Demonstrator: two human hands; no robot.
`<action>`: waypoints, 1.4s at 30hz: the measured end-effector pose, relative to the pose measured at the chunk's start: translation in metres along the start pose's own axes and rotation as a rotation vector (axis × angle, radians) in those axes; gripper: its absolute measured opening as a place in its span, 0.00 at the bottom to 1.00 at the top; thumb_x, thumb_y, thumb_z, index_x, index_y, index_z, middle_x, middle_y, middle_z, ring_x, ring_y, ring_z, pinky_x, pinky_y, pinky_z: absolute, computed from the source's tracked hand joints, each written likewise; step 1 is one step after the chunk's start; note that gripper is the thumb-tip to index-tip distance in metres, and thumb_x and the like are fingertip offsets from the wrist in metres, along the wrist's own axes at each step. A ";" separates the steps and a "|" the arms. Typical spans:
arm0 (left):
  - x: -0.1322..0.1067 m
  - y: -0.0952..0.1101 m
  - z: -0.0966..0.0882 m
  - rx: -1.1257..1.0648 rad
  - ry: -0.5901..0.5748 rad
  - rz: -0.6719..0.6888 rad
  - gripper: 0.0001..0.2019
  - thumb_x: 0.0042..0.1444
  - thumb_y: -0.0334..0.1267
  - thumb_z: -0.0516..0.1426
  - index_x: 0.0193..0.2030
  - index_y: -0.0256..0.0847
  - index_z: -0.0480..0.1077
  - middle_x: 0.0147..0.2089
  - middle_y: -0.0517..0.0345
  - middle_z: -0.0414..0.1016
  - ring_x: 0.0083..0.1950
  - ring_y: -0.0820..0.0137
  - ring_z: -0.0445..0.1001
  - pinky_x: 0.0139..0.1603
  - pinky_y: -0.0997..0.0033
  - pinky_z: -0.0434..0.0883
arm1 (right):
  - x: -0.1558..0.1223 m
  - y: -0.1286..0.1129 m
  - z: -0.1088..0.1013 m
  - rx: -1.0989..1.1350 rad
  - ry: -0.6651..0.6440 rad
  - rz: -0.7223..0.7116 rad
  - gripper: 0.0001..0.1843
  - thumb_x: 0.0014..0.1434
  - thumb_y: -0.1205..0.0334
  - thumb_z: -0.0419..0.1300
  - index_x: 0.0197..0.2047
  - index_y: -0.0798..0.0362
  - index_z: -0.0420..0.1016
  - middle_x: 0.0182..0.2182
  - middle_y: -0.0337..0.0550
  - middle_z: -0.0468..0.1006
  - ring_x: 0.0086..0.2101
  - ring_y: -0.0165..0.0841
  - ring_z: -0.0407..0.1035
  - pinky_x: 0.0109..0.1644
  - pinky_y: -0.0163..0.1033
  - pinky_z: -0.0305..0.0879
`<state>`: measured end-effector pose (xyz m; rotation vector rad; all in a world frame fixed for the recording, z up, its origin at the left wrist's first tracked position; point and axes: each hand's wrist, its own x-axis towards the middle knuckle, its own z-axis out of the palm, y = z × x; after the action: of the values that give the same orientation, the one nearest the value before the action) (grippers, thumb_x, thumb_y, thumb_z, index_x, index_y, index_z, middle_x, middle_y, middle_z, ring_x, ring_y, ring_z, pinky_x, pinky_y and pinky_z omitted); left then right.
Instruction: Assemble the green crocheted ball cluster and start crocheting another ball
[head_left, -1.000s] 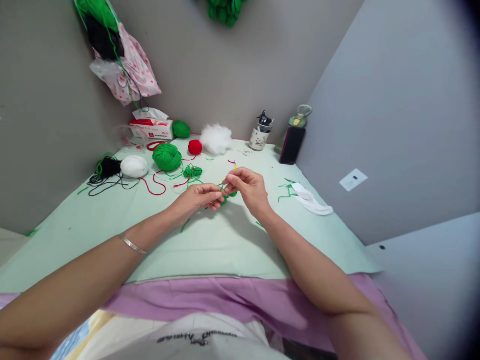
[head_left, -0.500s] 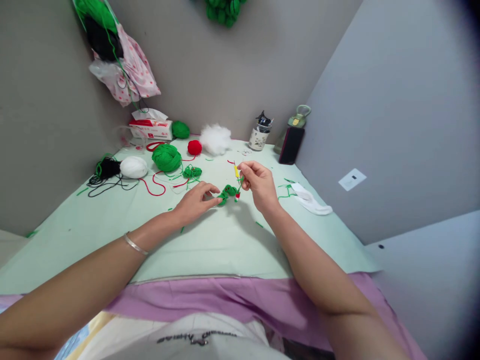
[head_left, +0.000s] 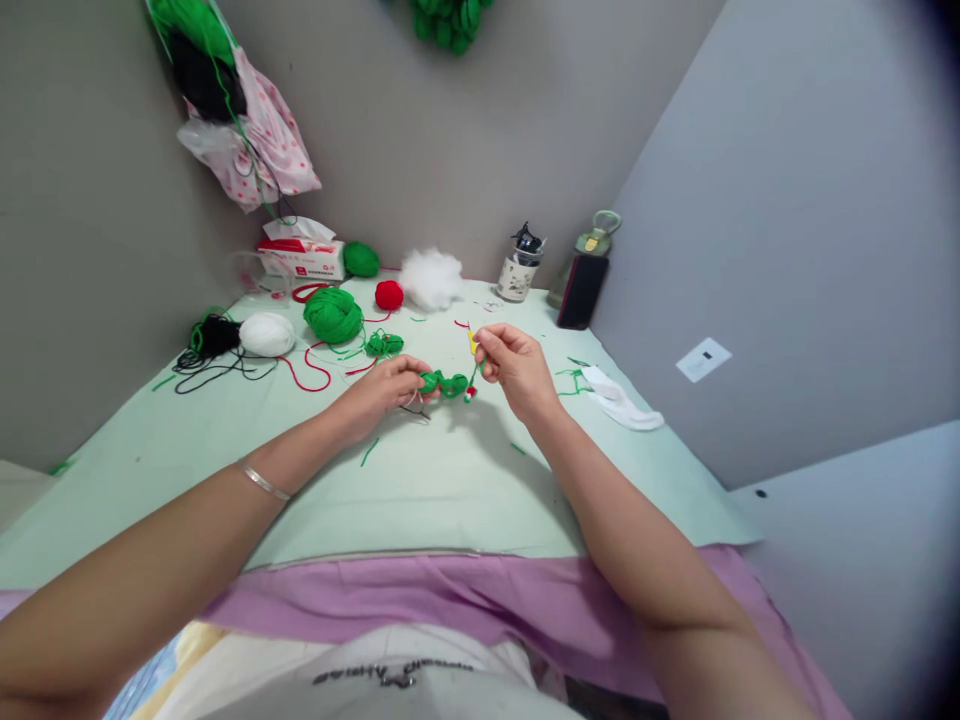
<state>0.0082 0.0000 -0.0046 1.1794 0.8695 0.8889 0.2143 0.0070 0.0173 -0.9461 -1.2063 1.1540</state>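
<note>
The green knitted piece [head_left: 452, 386] sits between the two hands, just above the middle of the tabletop [head_left: 450, 490]. It looks already worked into rounded lobes, and a small red-and-white bit [head_left: 470, 394] hangs by its right end. Loose ends remain beneath the left fingers; whether any stitching is left cannot be told. The left hand [head_left: 394, 390] grips the piece's left end, fingers curled close; the right hand [head_left: 514, 370] pinches a green strand [head_left: 481, 366] between thumb and fingertips. A yellow-handled tool [head_left: 472, 342] is just beside that pinch, held or lying behind, unclear.

Farther back, a patterned cup [head_left: 517, 277] holds dark items, and a tissue box [head_left: 302, 262] has one tissue pulled up. A spotted bag [head_left: 277, 150] hangs beside green and black yarn [head_left: 206, 80]. The bottle [head_left: 598, 243] stands behind a phone [head_left: 584, 292], contents unclear.
</note>
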 end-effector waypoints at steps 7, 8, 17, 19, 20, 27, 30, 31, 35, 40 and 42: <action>-0.003 0.009 -0.005 -0.197 -0.080 -0.056 0.08 0.52 0.32 0.63 0.40 0.39 0.76 0.39 0.53 0.80 0.41 0.66 0.78 0.46 0.65 0.73 | 0.001 0.005 -0.002 -0.043 -0.141 0.073 0.17 0.45 0.54 0.73 0.35 0.54 0.78 0.24 0.34 0.75 0.23 0.23 0.64 0.27 0.31 0.61; -0.002 0.008 -0.007 -0.203 -0.103 -0.047 0.08 0.53 0.33 0.62 0.41 0.39 0.76 0.40 0.52 0.80 0.41 0.67 0.77 0.45 0.66 0.73 | 0.000 0.006 -0.002 -0.072 -0.183 0.091 0.17 0.46 0.54 0.73 0.36 0.54 0.78 0.24 0.34 0.75 0.23 0.23 0.65 0.27 0.32 0.61; -0.008 0.013 -0.005 -0.211 -0.211 -0.046 0.07 0.53 0.36 0.64 0.39 0.40 0.76 0.40 0.53 0.79 0.42 0.66 0.77 0.49 0.65 0.73 | -0.008 0.014 0.007 -0.260 -0.370 0.147 0.15 0.50 0.53 0.68 0.36 0.56 0.79 0.24 0.36 0.76 0.23 0.25 0.65 0.28 0.32 0.59; -0.008 0.013 -0.004 -0.190 -0.189 -0.033 0.07 0.55 0.40 0.65 0.37 0.40 0.76 0.39 0.55 0.78 0.42 0.67 0.76 0.48 0.66 0.73 | -0.007 0.015 0.007 -0.277 -0.320 0.097 0.13 0.50 0.54 0.68 0.32 0.56 0.78 0.22 0.35 0.74 0.22 0.25 0.63 0.27 0.32 0.58; -0.007 0.012 -0.004 -0.173 -0.169 -0.024 0.08 0.56 0.41 0.65 0.35 0.40 0.76 0.37 0.55 0.76 0.41 0.68 0.75 0.46 0.67 0.73 | -0.006 0.015 0.007 -0.283 -0.293 0.067 0.12 0.50 0.55 0.67 0.31 0.55 0.77 0.22 0.35 0.74 0.22 0.25 0.62 0.28 0.33 0.58; -0.002 0.001 -0.010 -0.038 -0.118 -0.034 0.11 0.54 0.44 0.66 0.42 0.44 0.79 0.42 0.56 0.80 0.38 0.70 0.75 0.39 0.70 0.71 | -0.011 0.014 0.009 -0.503 -0.104 -0.265 0.05 0.57 0.60 0.63 0.32 0.51 0.78 0.29 0.40 0.76 0.29 0.31 0.68 0.34 0.37 0.62; -0.001 -0.002 -0.012 -0.014 -0.146 -0.036 0.11 0.54 0.45 0.66 0.42 0.45 0.81 0.48 0.53 0.81 0.42 0.68 0.76 0.41 0.68 0.71 | -0.013 0.013 0.010 -0.619 -0.086 -0.386 0.05 0.58 0.62 0.62 0.31 0.50 0.78 0.30 0.40 0.75 0.31 0.31 0.68 0.37 0.39 0.63; -0.001 -0.002 -0.012 -0.012 -0.145 -0.034 0.11 0.54 0.46 0.66 0.42 0.45 0.81 0.48 0.53 0.81 0.42 0.67 0.76 0.42 0.67 0.71 | -0.013 0.014 0.010 -0.616 -0.091 -0.378 0.05 0.58 0.62 0.62 0.31 0.50 0.78 0.30 0.40 0.75 0.30 0.31 0.67 0.36 0.38 0.63; -0.001 -0.003 -0.013 0.009 -0.111 -0.021 0.13 0.54 0.47 0.66 0.42 0.44 0.82 0.48 0.51 0.81 0.44 0.65 0.76 0.44 0.66 0.71 | -0.008 0.015 0.009 -0.421 -0.118 -0.184 0.05 0.55 0.59 0.64 0.34 0.51 0.75 0.26 0.37 0.74 0.25 0.29 0.66 0.31 0.36 0.63; -0.003 -0.001 -0.010 0.016 -0.087 -0.023 0.15 0.54 0.50 0.66 0.42 0.43 0.83 0.46 0.50 0.82 0.49 0.60 0.77 0.49 0.62 0.71 | -0.008 0.005 0.008 -0.272 -0.097 -0.084 0.11 0.53 0.54 0.67 0.29 0.53 0.75 0.22 0.35 0.73 0.22 0.27 0.63 0.27 0.35 0.60; -0.003 0.000 -0.010 0.026 -0.086 -0.022 0.16 0.54 0.51 0.66 0.43 0.43 0.83 0.47 0.49 0.82 0.50 0.59 0.77 0.50 0.61 0.71 | -0.010 -0.001 0.008 -0.263 -0.093 -0.091 0.12 0.53 0.53 0.67 0.29 0.54 0.77 0.21 0.35 0.70 0.23 0.26 0.61 0.29 0.35 0.59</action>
<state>-0.0023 0.0007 -0.0064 1.2198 0.8248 0.8056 0.2066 -0.0033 0.0180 -1.0301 -1.4875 0.9922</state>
